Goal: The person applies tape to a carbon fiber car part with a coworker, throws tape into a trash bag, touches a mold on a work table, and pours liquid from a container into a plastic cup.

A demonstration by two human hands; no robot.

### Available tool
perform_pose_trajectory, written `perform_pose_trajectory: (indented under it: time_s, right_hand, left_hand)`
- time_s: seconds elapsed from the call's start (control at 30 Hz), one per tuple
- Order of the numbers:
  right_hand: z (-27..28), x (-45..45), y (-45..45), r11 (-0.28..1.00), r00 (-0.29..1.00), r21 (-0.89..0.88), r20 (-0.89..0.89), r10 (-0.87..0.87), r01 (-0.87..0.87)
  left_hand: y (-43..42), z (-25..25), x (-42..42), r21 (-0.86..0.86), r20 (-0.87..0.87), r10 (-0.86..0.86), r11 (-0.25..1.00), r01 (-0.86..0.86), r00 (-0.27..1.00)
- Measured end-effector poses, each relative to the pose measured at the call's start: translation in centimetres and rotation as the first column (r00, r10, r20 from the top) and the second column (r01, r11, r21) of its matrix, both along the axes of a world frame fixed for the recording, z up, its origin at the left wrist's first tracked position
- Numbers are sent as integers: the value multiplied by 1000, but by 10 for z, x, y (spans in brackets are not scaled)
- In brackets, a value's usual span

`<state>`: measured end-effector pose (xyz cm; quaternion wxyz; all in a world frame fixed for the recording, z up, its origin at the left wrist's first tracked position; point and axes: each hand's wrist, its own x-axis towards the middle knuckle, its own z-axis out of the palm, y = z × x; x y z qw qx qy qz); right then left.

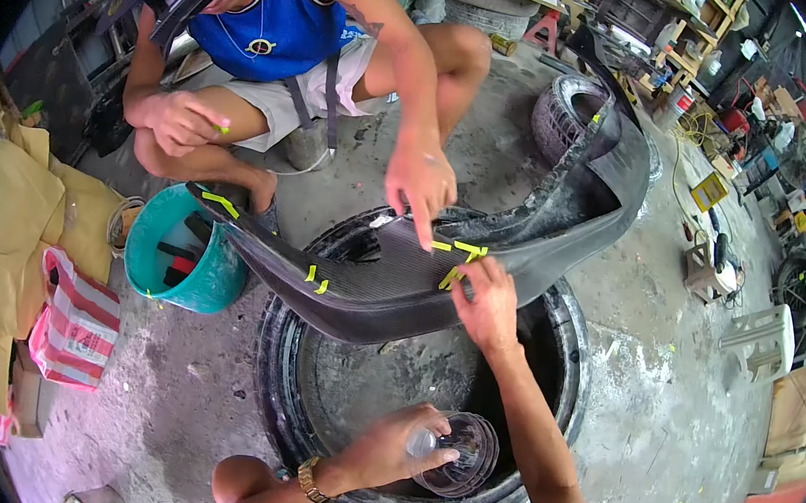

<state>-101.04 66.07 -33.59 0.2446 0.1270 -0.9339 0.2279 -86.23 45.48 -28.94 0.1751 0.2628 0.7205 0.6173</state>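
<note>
My left hand (399, 445), with a gold watch at the wrist, is closed around a clear plastic container (467, 458) near my knees. My right hand (488, 305) is at the upper edge of a black car bumper (347, 316), its fingers pinched on a yellow tape strip (450, 277). Beside it, another yellow strip (470, 249) is stuck on the bumper. More yellow tape pieces (322, 287) sit farther left along the edge. The bumper rests across a large tire (276, 361). A co-worker's hand (422, 183) points a finger at the bumper's mesh-like surface.
A co-worker in a blue top (278, 37) squats opposite. A teal bucket (187, 273) holding dark pieces stands to the left, near a red-striped bag (73, 325). Another tire (555, 130) lies behind the bumper. Plastic stools (763, 334) stand at right.
</note>
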Motion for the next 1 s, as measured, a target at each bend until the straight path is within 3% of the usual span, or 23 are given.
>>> perform_pose_trajectory:
  time_s: [0.47, 0.63, 0.77, 0.9, 1.0]
  right_hand:
    - [-18, 1, -14, 927, 993, 357, 16, 117, -115]
    - [-6, -6, -27, 921, 990, 389, 142, -24, -33]
    - [-9, -14, -26, 920, 992, 390, 127, -12, -39]
    - [-11, -14, -12, 963, 992, 268, 125, -4, -30]
    - [-6, -15, 3, 997, 989, 76, 141, -45, 34]
  left_hand:
    - [0, -4, -2, 1, 0, 9, 1000, -9, 1000]
    - [1, -2, -3, -16, 5, -6, 1000, 6, 1000]
    - [-2, -4, 0, -30, -9, 29, 999, -29, 1000]
    - [-6, 1, 2, -25, -18, 51, 998, -52, 999]
    - [-5, -4, 4, -44, -44, 66, 997, -68, 997]
